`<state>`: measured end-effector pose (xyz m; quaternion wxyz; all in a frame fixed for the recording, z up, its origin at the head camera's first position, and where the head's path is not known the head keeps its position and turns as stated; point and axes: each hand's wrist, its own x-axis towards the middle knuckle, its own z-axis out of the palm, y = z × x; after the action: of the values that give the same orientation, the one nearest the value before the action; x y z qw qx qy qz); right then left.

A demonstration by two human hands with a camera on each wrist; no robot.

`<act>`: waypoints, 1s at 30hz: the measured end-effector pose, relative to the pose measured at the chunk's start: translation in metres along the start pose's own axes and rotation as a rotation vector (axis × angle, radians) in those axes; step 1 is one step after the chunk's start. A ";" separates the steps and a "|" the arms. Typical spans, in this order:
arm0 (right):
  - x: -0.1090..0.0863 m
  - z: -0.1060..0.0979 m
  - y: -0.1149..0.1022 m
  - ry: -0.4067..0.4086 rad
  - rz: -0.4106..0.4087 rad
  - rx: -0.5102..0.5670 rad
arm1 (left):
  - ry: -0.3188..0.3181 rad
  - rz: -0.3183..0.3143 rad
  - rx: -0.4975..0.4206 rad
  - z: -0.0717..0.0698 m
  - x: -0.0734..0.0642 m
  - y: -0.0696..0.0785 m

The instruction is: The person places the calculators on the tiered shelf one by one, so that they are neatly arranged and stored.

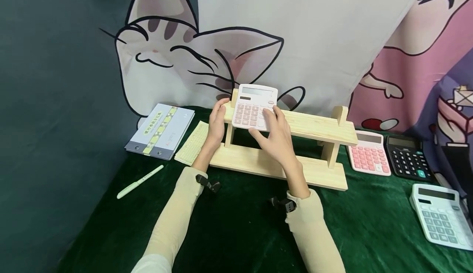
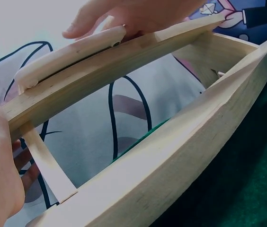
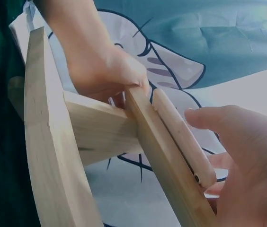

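A white calculator with pale pink keys (image 1: 246, 113) lies on the top board of a two-tier wooden shelf (image 1: 314, 125), at its left part. My right hand (image 1: 275, 137) is at the calculator's right side, fingers touching it and thumb spread near its front edge. In the right wrist view that thumb stands apart from the calculator's edge. My left hand (image 1: 216, 125) grips the left end of the top board. The left wrist view shows its fingers (image 2: 27, 172) partly hidden behind the post.
A grey notebook (image 1: 162, 129), a yellowish paper pad (image 1: 193, 143) and a pale green pen (image 1: 140, 182) lie left. To the right are a pink calculator (image 1: 369, 154), a black calculator (image 1: 408, 158) and a light blue calculator (image 1: 439, 215) on green cloth (image 1: 236, 232).
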<state>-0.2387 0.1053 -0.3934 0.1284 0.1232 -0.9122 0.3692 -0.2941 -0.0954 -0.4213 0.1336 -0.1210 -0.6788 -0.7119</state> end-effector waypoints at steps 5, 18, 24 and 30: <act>-0.011 -0.018 0.017 -0.019 -0.022 0.011 | -0.015 -0.001 0.027 0.004 0.000 -0.002; -0.073 -0.123 0.106 0.329 -0.114 0.012 | 0.013 0.009 0.031 -0.001 0.004 0.003; -0.121 -0.163 0.149 0.479 0.039 -0.104 | 0.014 0.025 0.044 0.000 0.003 0.002; -0.159 -0.190 0.181 0.465 0.253 -0.204 | 0.023 0.023 0.017 0.001 0.002 -0.002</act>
<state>-0.1206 0.3858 -0.4296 0.2988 -0.0932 -0.8987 0.3071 -0.2966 -0.0945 -0.4219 0.1503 -0.1194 -0.6818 -0.7059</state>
